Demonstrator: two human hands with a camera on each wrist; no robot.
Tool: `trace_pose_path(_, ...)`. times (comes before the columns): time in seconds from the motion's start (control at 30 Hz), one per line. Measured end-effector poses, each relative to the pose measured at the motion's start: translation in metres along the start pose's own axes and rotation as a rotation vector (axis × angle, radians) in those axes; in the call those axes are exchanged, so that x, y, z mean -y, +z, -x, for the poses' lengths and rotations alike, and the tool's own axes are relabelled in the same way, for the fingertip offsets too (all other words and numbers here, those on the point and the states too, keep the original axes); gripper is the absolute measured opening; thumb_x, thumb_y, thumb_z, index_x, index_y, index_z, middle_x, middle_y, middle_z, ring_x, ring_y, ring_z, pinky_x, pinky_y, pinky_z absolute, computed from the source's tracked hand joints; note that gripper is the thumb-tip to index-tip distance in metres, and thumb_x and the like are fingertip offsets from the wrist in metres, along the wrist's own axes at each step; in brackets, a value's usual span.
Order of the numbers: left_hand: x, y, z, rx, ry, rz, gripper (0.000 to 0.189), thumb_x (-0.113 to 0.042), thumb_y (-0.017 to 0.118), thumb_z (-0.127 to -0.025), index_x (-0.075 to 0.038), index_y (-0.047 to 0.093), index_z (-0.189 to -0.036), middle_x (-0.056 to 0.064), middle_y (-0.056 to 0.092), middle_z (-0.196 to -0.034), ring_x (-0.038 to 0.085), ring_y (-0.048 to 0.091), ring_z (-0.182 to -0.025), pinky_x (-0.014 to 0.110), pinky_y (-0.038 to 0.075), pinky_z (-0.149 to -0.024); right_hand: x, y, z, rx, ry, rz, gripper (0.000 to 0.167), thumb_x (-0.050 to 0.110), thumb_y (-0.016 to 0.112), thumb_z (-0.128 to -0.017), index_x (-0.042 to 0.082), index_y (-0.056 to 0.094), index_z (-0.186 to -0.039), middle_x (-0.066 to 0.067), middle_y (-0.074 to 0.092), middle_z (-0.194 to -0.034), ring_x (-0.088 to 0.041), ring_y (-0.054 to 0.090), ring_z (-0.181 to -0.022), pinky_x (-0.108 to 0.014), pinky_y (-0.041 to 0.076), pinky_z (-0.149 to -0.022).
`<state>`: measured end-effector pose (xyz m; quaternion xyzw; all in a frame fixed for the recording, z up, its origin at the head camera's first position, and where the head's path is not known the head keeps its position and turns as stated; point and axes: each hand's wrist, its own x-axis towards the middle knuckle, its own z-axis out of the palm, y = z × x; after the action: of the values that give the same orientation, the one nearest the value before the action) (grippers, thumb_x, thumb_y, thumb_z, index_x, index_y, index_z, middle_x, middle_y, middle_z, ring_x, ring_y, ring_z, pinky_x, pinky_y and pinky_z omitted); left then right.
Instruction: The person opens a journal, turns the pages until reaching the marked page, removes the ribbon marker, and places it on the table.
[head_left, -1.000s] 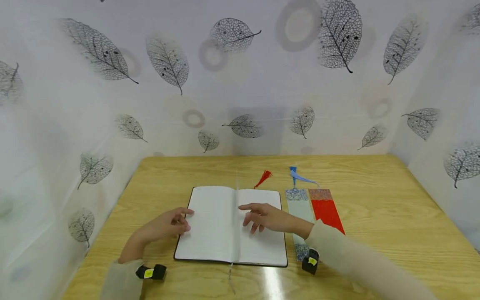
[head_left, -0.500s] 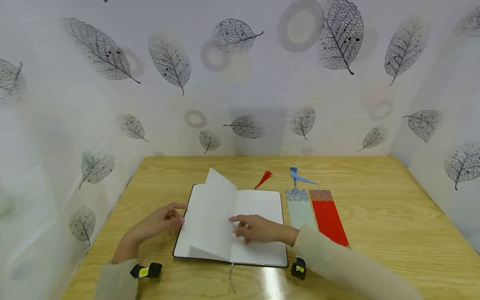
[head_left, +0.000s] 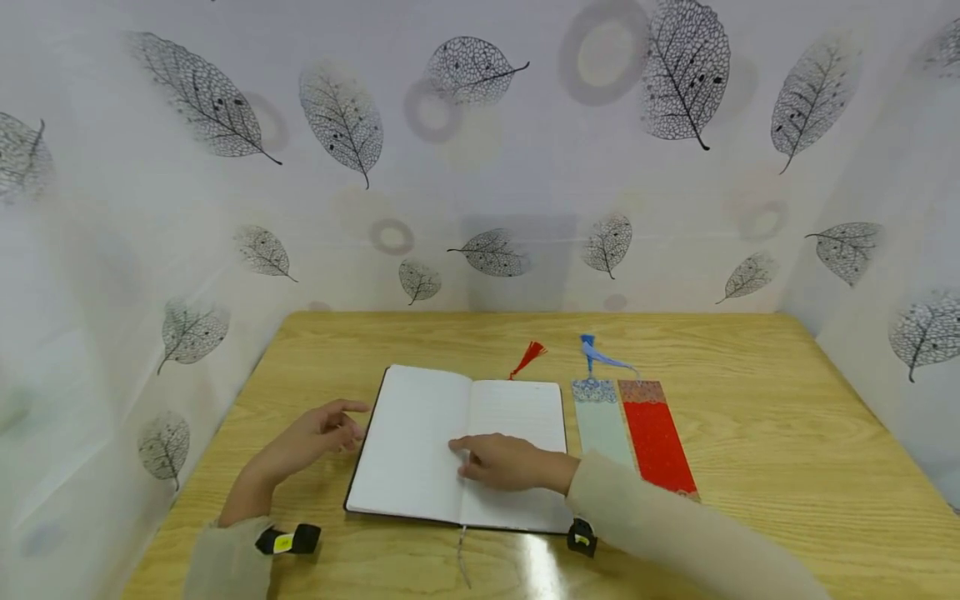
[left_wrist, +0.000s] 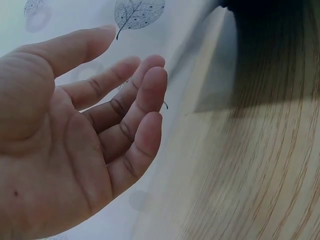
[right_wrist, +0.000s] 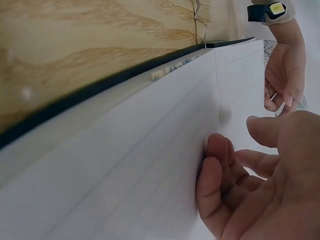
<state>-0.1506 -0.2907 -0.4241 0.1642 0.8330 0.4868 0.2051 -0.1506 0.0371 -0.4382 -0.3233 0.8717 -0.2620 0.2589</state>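
An open notebook with blank, faintly lined pages and a dark cover lies on the table. My right hand rests over the right page, its index finger reaching across the centre fold. In the right wrist view, the loosely bent fingers of that hand touch the page, holding nothing. Just off the notebook's left edge hovers my left hand, fingers loosely bent and nothing in them. A red tassel sticks out above the notebook's top edge. Between the right-hand pages a patterned strip shows at the bottom edge.
To the notebook's right lie a pale green bookmark and a red bookmark, with blue tassels above them. A thin ribbon hangs from the notebook's bottom. Behind the wooden table stands a leaf-print backdrop.
A page lifted from the middle has turned over and now lies flat on the left side. My right hand has moved left to the fold; my left hand has drawn off the page.
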Motion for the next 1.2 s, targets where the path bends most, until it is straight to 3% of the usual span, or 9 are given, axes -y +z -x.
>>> trace_pose_path(0.1,0.000,0.001,-0.001,-0.005,0.008,-0.013,0.045,-0.020,0.047,-0.102,0.005,0.040,-0.140,0.023,0.058,-0.106,0.024,0.062,-0.090,0.034,0.054,-0.078,0.004,0.003,-0.004,-0.014,0.012,0.128,0.043,0.027,0.053,-0.100,0.012,0.050,-0.140,-0.004,0.068,-0.112,-0.007,0.058,-0.078,-0.022,0.045,-0.066)
trace_pose_path(0.2,0.002,0.004,-0.003,-0.008,0.018,-0.019,0.045,-0.020,0.047,-0.102,0.005,0.041,-0.138,0.023,0.058,-0.105,0.023,0.061,-0.089,0.034,0.053,-0.078,0.012,0.003,-0.005,-0.015,0.035,0.230,0.041,0.028,0.055,-0.099,0.014,0.053,-0.138,-0.005,0.059,-0.135,-0.016,0.063,-0.110,-0.030,0.052,-0.082)
trace_pose_path(0.27,0.003,0.006,-0.006,-0.004,0.018,-0.020,0.044,-0.019,0.048,-0.102,0.006,0.042,-0.138,0.023,0.059,-0.104,0.020,0.061,-0.088,0.033,0.054,-0.077,0.018,0.003,-0.005,-0.013,0.052,0.280,0.038,0.029,0.055,-0.098,0.015,0.056,-0.134,-0.004,0.062,-0.131,-0.020,0.060,-0.119,-0.036,0.053,-0.085)
trace_pose_path(0.43,0.006,0.014,-0.012,0.037,-0.008,-0.019,0.041,-0.017,0.049,-0.101,0.004,0.044,-0.136,0.019,0.061,-0.103,0.018,0.061,-0.087,0.031,0.053,-0.073,0.025,0.006,-0.009,-0.036,0.082,0.338,0.022,0.030,0.055,-0.098,0.017,0.062,-0.113,0.000,0.068,-0.100,-0.015,0.064,-0.084,-0.034,0.049,-0.059)
trace_pose_path(0.6,0.007,0.022,-0.018,0.073,-0.047,-0.021,0.042,-0.022,0.054,-0.099,-0.001,0.049,-0.135,0.013,0.061,-0.100,0.019,0.060,-0.085,0.030,0.052,-0.071,0.027,0.007,-0.011,-0.052,0.101,0.346,0.017,0.029,0.056,-0.098,0.016,0.063,-0.106,0.002,0.066,-0.087,-0.011,0.055,-0.067,-0.032,0.043,-0.051)
trace_pose_path(0.77,0.007,0.029,-0.023,0.083,-0.096,-0.034,0.043,-0.027,0.057,-0.098,-0.004,0.051,-0.133,0.010,0.062,-0.099,0.019,0.057,-0.085,0.030,0.049,-0.069,0.028,0.006,-0.013,-0.046,0.121,0.328,0.023,0.028,0.056,-0.098,0.015,0.064,-0.115,0.000,0.070,-0.094,-0.010,0.057,-0.068,-0.032,0.046,-0.053)
trace_pose_path(1.0,0.010,0.034,-0.027,0.112,-0.130,-0.077,0.043,-0.029,0.057,-0.097,-0.004,0.052,-0.133,0.008,0.061,-0.100,0.018,0.053,-0.085,0.029,0.047,-0.070,0.022,-0.002,-0.014,-0.050,0.099,0.254,0.027,0.029,0.056,-0.098,0.017,0.066,-0.120,-0.001,0.071,-0.108,-0.013,0.065,-0.082,-0.031,0.048,-0.059)
trace_pose_path(1.2,0.010,0.036,-0.028,0.108,-0.125,-0.091,0.043,-0.028,0.057,-0.097,-0.001,0.053,-0.131,0.007,0.060,-0.099,0.015,0.053,-0.084,0.025,0.046,-0.069,-0.009,-0.027,-0.013,-0.197,0.033,0.194,0.023,0.020,0.056,-0.097,0.013,0.070,-0.114,-0.003,0.071,-0.109,-0.015,0.064,-0.087,-0.030,0.051,-0.070)
